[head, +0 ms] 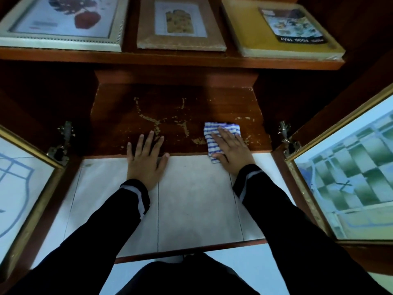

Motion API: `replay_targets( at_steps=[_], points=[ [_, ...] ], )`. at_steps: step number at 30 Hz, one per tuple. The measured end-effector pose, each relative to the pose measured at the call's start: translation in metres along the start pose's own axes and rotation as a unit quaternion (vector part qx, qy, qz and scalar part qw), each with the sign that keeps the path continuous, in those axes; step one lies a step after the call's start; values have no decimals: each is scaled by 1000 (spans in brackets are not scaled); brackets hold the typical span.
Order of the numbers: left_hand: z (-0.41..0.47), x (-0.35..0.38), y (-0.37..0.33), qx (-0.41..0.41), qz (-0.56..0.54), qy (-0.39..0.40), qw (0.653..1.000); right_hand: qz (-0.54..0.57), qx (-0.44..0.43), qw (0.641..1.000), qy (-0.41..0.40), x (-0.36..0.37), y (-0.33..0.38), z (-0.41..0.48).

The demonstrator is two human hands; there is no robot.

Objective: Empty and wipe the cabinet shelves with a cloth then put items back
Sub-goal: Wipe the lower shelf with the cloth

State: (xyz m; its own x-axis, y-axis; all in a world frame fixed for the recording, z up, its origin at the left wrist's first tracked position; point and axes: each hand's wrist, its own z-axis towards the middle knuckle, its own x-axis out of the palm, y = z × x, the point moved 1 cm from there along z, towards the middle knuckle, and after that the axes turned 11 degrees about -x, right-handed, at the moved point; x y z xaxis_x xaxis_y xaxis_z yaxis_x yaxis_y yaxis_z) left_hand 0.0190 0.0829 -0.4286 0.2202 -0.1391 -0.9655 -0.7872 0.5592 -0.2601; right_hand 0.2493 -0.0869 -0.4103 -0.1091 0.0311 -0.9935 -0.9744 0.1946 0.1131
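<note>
Here the right hand (pixel 230 149) lies flat, fingers straight, pressing a blue-and-white striped cloth (pixel 219 135) onto the front right of the worn wooden shelf (pixel 174 111). The left hand (pixel 145 159) rests spread, palm down, on the shelf's front edge, holding nothing. On the shelf above lie two picture frames (pixel 63 22) and a yellow box (pixel 276 33). Both glass doors (pixel 348 167) stand open.

Both arms reach forward, hands palm down.
The left hand (pixel 146 160) lies flat, fingers spread, thumb out; the right hand (pixel 231 149) lies flat, fingers straight and closer together. Dark sleeves (pixel 131 196) cover both arms to the wrists.
</note>
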Motion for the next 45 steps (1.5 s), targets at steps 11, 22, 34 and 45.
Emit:
replay_targets(
  at_steps=[11, 22, 34, 45],
  points=[
    [6, 8, -54, 66, 28, 30, 997, 5, -44, 999, 13, 0, 30, 22],
    [17, 13, -79, 72, 38, 15, 997, 3, -17, 1000, 11, -6, -7, 0],
    [19, 23, -81, 56, 3, -32, 998, -59, 15, 997, 41, -11, -49, -24],
    [14, 22, -81, 51, 5, -31, 998, 112, 77, 989, 60, -21, -59, -19]
  ],
)
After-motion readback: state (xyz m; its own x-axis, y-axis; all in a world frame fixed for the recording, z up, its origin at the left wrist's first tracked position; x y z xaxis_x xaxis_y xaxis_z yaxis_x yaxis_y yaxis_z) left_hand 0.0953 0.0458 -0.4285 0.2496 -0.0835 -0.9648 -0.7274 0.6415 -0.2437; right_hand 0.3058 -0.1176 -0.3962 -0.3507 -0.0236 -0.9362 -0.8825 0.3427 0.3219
